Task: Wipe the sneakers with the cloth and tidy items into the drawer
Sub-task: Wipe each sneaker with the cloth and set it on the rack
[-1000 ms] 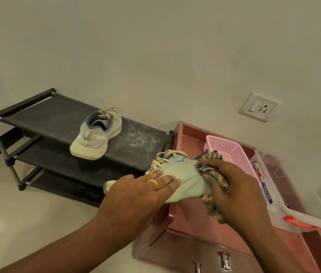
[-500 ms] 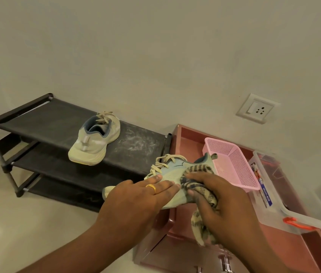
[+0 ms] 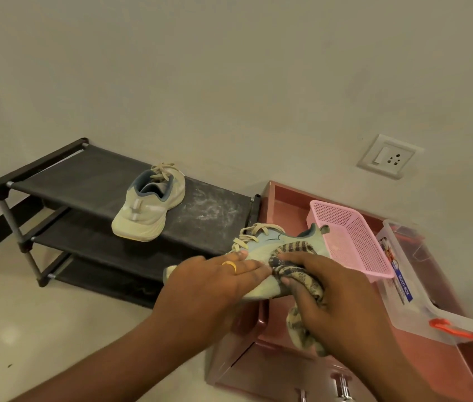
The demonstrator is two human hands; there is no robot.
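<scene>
My left hand [image 3: 215,281] grips a pale green sneaker [image 3: 270,240] around its toe half, holding it on its side above the left edge of the pink drawer unit [image 3: 284,204]. My right hand [image 3: 334,297] presses a striped beige-and-grey cloth [image 3: 296,250] against the sneaker's side, with the cloth's tail hanging below my palm. The second sneaker [image 3: 149,208] of the pair stands upright on the top shelf of the black shoe rack [image 3: 84,175], heel toward me.
On top of the drawer unit stand a pink mesh basket [image 3: 354,236] and a clear plastic box [image 3: 412,303] with an orange latch. Metal drawer handles [image 3: 339,387] show at the bottom. A wall socket [image 3: 389,156] sits above. The rack's top shelf is dusty.
My right hand has dragged the cloth leftward along the sneaker's side, from the heel toward the middle. My left hand has kept its hold on the sneaker.
</scene>
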